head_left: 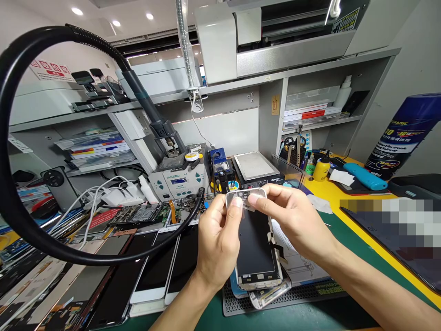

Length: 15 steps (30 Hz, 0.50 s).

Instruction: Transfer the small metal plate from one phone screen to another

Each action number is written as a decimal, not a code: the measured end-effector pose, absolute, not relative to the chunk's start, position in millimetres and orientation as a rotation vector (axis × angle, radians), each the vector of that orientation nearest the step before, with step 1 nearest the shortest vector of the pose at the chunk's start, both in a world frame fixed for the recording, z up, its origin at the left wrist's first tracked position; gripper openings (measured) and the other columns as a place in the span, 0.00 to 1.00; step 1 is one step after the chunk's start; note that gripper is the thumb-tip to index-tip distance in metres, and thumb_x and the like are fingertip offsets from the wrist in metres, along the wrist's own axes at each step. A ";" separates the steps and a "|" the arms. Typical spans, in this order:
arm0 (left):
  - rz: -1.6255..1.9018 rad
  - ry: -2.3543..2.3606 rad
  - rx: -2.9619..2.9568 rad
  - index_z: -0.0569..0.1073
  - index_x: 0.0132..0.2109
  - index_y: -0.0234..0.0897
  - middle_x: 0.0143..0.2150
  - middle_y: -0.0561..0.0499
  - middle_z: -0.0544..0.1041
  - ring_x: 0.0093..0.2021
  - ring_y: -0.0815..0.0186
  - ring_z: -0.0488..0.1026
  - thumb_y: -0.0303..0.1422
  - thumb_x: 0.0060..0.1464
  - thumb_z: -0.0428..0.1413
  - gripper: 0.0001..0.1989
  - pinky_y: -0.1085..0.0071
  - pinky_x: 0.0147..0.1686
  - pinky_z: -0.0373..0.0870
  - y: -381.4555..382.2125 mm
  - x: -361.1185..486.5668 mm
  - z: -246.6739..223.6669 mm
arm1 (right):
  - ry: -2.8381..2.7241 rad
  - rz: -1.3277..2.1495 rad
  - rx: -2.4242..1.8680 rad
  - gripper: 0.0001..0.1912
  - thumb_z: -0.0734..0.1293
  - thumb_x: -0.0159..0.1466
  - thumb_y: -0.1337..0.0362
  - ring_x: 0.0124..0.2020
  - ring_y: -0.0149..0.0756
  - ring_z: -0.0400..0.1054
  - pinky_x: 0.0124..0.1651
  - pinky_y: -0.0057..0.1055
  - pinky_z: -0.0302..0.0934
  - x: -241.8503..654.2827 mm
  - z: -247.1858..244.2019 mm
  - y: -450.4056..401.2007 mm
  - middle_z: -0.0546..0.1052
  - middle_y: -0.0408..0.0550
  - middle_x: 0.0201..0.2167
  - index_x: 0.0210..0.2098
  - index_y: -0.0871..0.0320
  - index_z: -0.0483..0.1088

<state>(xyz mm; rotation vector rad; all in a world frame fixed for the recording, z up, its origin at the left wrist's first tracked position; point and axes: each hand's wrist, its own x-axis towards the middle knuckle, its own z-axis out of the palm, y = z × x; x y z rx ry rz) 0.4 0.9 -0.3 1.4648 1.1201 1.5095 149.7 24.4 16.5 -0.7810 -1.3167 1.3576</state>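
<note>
Between my two hands is a phone screen [257, 246], its dark back facing up and its metal-edged end tilted toward me. My left hand [218, 236] grips its upper left edge, thumb pressed on the face. From the right, my right hand [292, 214] pinches the top edge, thumb on the clear strip near the top. A dark flex ribbon [278, 250] sticks out from the screen's right side. Beneath it, partly covered, lie a phone frame [270, 296] and a blue-edged piece [237, 285].
A grey perforated mat [310, 301] lies on the green work surface. Several phones and screens [153, 266] are lined up at left. A black hose [7, 151] loops across the left. Behind stand a rework station [179, 179] and a hot plate [257, 165]; a spray can [396, 138] is at right.
</note>
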 end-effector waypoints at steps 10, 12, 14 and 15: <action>1.488 1.065 1.347 0.66 0.34 0.38 0.30 0.55 0.64 0.30 0.70 0.57 0.43 0.66 0.54 0.16 0.72 0.29 0.56 4.7 0.8 -0.7 | -1.345 1.379 -0.780 0.16 0.74 0.62 0.54 0.29 0.30 0.58 0.33 0.30 0.54 153.8 15.4 25.5 0.70 0.40 0.26 0.28 0.59 0.71; 1.483 1.030 1.313 0.66 0.33 0.38 0.29 0.55 0.62 0.29 0.70 0.56 0.42 0.66 0.54 0.16 0.72 0.30 0.57 4.8 0.8 -0.3 | -1.329 1.416 -0.770 0.17 0.75 0.61 0.54 0.28 0.29 0.57 0.31 0.30 0.52 153.6 16.0 26.5 0.68 0.39 0.25 0.28 0.59 0.70; 1.481 0.998 1.292 0.66 0.32 0.38 0.29 0.56 0.61 0.29 0.70 0.57 0.41 0.65 0.55 0.15 0.72 0.31 0.58 4.6 0.7 -0.2 | -1.301 1.454 -0.750 0.17 0.75 0.61 0.54 0.27 0.29 0.57 0.31 0.29 0.52 153.1 17.0 27.5 0.68 0.39 0.25 0.28 0.59 0.70; 1.479 0.988 1.284 0.66 0.32 0.38 0.29 0.56 0.61 0.29 0.70 0.57 0.40 0.65 0.55 0.15 0.72 0.31 0.59 4.4 0.6 -0.4 | -1.291 1.466 -0.740 0.17 0.75 0.61 0.54 0.27 0.29 0.57 0.31 0.29 0.52 152.8 17.5 27.8 0.69 0.39 0.25 0.27 0.59 0.70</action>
